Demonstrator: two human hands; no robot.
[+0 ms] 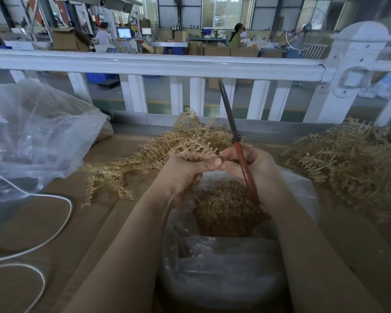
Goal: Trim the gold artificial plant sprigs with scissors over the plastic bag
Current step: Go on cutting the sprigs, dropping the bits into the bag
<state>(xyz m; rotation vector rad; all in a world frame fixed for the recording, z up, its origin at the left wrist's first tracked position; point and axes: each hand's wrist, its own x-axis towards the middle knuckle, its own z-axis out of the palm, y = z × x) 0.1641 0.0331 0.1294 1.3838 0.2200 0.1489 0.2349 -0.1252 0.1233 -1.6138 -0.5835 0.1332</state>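
While the left hand (185, 170) pinches a gold sprig (199, 147) above the open plastic bag (224, 263) of trimmings, the right hand (253, 166) grips closed scissors (235, 141), blades pointing up.

From my remote seat I see two bare forearms with no sleeve, glove, watch or ring in view, ending in the left hand (185, 170) and right hand (255, 168).
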